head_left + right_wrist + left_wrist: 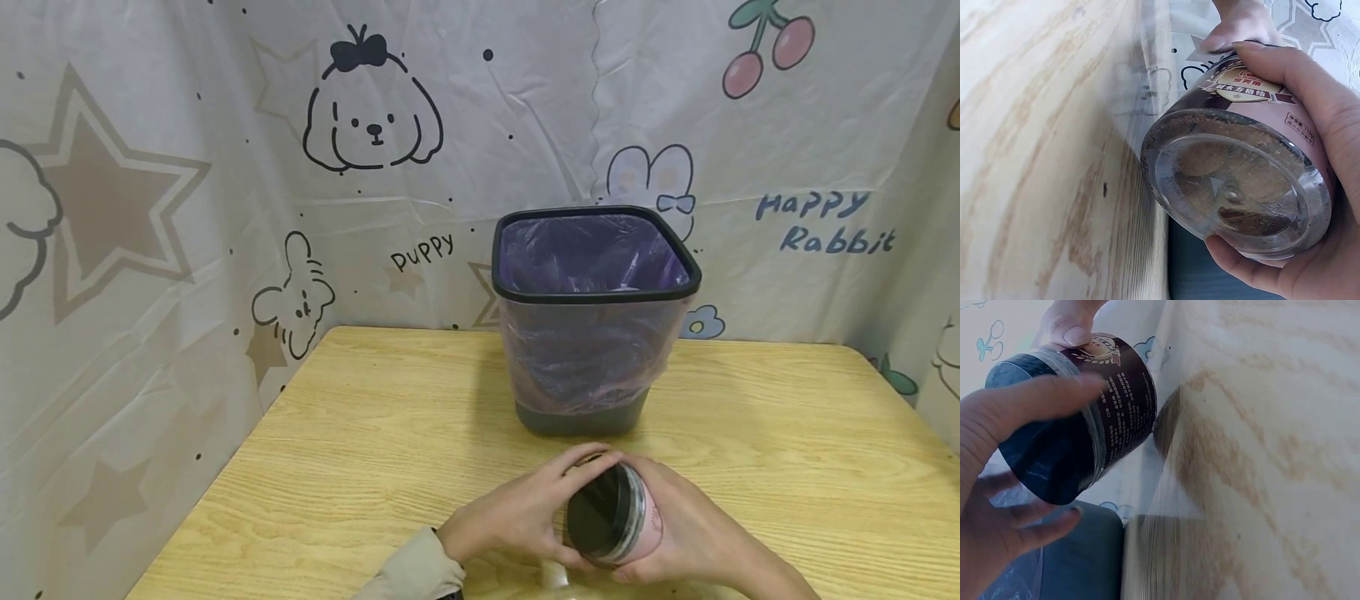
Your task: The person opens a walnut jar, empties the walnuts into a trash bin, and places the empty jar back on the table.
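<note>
A clear jar (617, 517) with a black lid (596, 515) and a dark printed label lies tilted between both hands, just above the wooden table (337, 433) near its front edge. My left hand (517, 512) curls round the lid, thumb and fingers spread along its rim (1054, 456). My right hand (690, 533) grips the jar's body from the right. In the right wrist view the jar's clear bottom (1235, 187) shows brown powder inside, with my right hand's fingers (1329, 156) wrapped round it.
A dark bin (592, 317) lined with a purple plastic bag stands on the table just behind the hands. A printed cartoon cloth (225, 208) walls in the back and sides. The tabletop stretches to the left and right of the bin.
</note>
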A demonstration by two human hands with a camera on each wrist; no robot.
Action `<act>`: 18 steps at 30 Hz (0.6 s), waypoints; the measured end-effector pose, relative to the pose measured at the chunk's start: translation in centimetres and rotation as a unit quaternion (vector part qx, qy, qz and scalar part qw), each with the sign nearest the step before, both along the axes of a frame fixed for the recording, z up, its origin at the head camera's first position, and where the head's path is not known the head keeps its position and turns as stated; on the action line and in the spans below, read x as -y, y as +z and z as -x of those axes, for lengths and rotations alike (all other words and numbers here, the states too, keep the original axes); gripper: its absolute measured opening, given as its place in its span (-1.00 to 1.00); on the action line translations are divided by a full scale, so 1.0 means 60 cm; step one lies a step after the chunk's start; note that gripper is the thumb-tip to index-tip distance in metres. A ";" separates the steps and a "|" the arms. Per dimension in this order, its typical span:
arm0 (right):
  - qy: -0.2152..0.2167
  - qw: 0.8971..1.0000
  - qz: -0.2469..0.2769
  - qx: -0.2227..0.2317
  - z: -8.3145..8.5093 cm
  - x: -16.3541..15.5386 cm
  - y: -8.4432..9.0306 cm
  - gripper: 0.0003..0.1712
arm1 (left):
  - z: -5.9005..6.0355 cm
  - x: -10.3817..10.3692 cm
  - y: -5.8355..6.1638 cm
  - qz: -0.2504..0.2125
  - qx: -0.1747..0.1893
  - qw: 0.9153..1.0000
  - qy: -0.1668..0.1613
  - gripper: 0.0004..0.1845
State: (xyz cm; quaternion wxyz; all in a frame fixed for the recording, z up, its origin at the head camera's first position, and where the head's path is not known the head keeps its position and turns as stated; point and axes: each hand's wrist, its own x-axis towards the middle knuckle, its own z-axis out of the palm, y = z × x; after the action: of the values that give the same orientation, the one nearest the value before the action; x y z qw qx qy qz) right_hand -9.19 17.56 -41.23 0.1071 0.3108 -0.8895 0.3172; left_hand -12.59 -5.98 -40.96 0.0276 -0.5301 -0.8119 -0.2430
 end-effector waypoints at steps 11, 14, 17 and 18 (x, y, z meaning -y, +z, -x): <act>0.004 1.000 0.000 -0.005 0.001 0.001 0.001 0.17 | -0.002 0.002 -0.001 0.004 0.007 1.000 0.006 0.21; 0.004 1.000 0.000 -0.004 0.000 0.000 0.002 0.19 | -0.001 0.002 -0.001 -0.002 0.008 1.000 0.010 0.23; 0.006 1.000 0.003 -0.006 -0.001 0.000 0.001 0.19 | -0.001 0.001 -0.001 -0.010 0.015 1.000 0.010 0.27; 0.006 1.000 0.004 -0.007 -0.001 0.000 0.001 0.19 | -0.001 0.000 0.000 -0.011 0.013 1.000 0.007 0.29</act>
State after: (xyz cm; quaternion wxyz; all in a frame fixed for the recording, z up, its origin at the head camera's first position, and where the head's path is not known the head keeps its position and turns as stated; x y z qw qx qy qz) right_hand -9.15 17.54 -41.19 0.1127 0.3176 -0.8858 0.3190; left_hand -12.51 -5.99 -40.98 0.0248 -0.5208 -0.8133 -0.2584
